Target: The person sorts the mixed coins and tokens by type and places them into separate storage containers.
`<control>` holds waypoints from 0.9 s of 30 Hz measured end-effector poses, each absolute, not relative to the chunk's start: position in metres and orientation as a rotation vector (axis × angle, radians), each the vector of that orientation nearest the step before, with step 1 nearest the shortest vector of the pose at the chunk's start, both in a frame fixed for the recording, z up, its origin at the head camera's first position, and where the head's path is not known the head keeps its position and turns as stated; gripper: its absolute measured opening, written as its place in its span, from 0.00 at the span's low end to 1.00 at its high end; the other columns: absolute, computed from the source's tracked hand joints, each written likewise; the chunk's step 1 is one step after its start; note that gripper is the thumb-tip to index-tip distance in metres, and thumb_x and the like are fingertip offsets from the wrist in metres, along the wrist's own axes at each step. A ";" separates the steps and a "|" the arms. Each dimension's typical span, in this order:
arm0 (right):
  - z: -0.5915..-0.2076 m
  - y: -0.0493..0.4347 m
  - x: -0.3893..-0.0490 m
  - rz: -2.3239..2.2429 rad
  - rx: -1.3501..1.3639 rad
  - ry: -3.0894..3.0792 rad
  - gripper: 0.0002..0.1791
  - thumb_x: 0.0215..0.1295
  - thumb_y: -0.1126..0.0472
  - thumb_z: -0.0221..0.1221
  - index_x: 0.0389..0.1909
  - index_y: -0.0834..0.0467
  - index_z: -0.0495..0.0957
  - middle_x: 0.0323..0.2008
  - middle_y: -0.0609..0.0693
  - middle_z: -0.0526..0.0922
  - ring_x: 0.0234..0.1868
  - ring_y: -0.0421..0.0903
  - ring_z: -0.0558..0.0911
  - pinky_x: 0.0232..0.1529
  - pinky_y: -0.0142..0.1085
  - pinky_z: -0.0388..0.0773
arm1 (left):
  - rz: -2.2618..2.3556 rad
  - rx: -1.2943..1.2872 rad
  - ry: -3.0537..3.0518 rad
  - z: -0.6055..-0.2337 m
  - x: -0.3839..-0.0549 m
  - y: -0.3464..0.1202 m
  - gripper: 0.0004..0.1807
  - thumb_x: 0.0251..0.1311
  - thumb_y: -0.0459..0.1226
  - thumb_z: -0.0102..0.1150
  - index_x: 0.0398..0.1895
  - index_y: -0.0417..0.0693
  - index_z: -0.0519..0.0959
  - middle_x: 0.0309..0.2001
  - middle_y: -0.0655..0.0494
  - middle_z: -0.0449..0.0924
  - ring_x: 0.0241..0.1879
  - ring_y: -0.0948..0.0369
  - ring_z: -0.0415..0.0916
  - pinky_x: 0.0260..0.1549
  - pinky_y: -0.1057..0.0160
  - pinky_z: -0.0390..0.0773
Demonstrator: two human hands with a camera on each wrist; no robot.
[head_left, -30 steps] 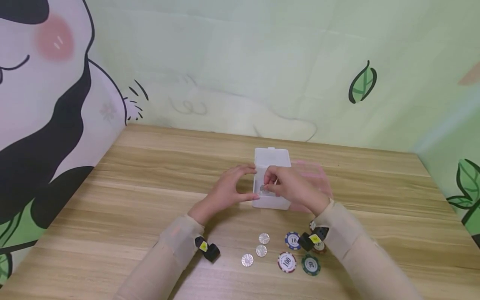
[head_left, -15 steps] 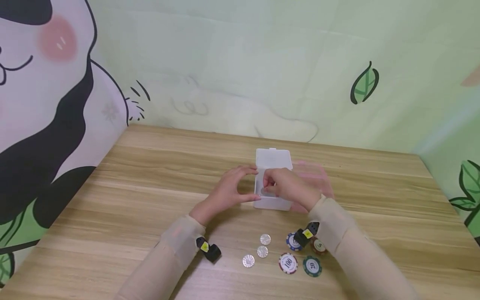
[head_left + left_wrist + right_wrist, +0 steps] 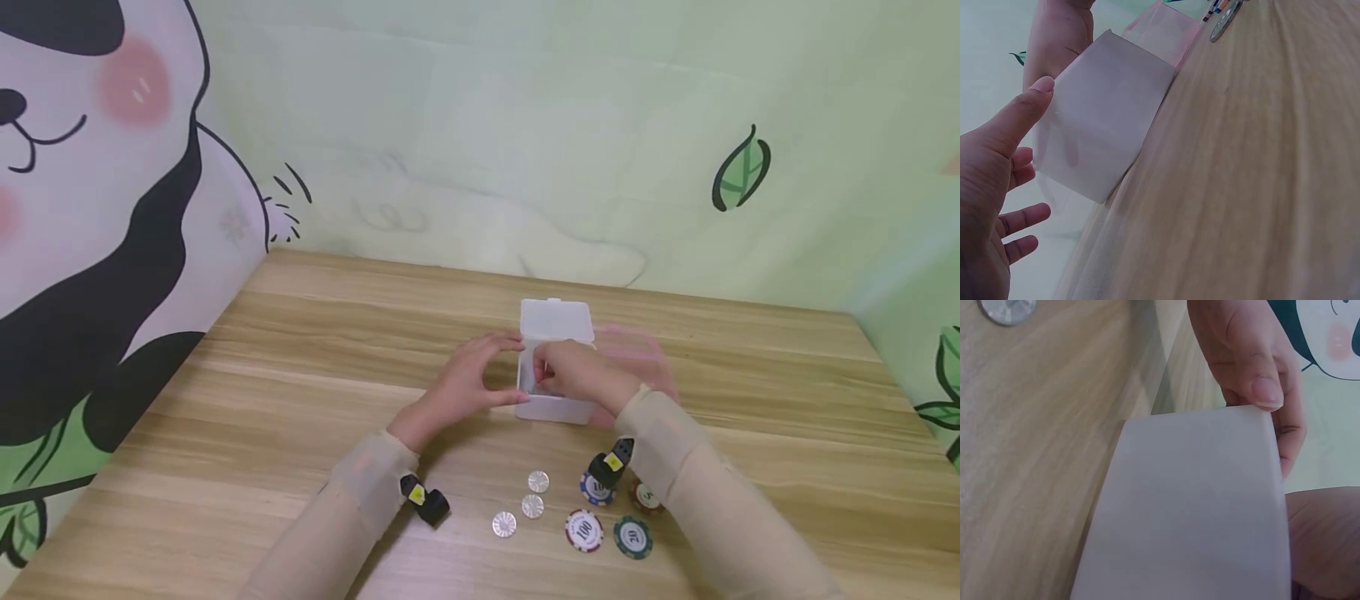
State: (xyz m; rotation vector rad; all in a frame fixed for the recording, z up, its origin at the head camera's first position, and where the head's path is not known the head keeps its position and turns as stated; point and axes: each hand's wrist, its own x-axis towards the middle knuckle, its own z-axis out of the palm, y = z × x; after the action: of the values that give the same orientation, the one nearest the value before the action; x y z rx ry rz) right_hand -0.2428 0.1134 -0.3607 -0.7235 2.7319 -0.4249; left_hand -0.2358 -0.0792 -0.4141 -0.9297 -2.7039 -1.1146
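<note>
A small white plastic box (image 3: 555, 408) stands on the table with its lid (image 3: 556, 320) tipped back. My left hand (image 3: 474, 375) grips the box's left side, thumb (image 3: 1029, 109) at a near corner and fingertips toward the back. My right hand (image 3: 579, 371) reaches down into the box with curled fingers. The box wall hides its fingertips, so whether a silver coin is still between them does not show. Three silver coins (image 3: 532, 506) lie flat in front of the box.
Several poker chips lie near my right forearm: a blue one (image 3: 597, 492), a red and white 100 chip (image 3: 583, 531), a green 20 chip (image 3: 633, 537) and a brownish-red 5 chip (image 3: 647, 496). A translucent pink box (image 3: 641, 362) adjoins the white one's right side.
The right hand has lowered into the box; the silver coin seen at its fingertips earlier is out of sight. My left hand keeps its place on the box. The head view has shifted slightly.
</note>
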 end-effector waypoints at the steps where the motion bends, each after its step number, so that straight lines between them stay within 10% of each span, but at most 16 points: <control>1: -0.362 0.114 -0.243 -0.416 -0.725 2.730 0.06 0.59 0.66 0.63 0.26 0.57 0.75 0.24 0.48 0.77 0.27 0.43 0.73 0.29 0.29 0.67 | -1.117 -0.925 -2.705 -0.414 -0.236 -0.079 0.37 0.47 0.50 0.72 0.61 0.49 0.72 0.67 0.53 0.70 0.68 0.52 0.65 0.69 0.45 0.59; 27: -0.366 0.112 -0.246 -0.314 -0.632 2.725 0.05 0.59 0.65 0.63 0.27 0.57 0.77 0.25 0.48 0.78 0.28 0.44 0.73 0.30 0.31 0.67 | -1.106 -0.931 -2.708 -0.414 -0.236 -0.078 0.37 0.47 0.49 0.72 0.61 0.48 0.72 0.67 0.51 0.70 0.68 0.51 0.65 0.69 0.44 0.59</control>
State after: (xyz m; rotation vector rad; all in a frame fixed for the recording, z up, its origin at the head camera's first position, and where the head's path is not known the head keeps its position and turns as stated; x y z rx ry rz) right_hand -0.2459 0.1117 -0.3658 -0.6322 2.7250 -0.3137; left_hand -0.2359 -0.0776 -0.4140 -0.9310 -2.7075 -1.1060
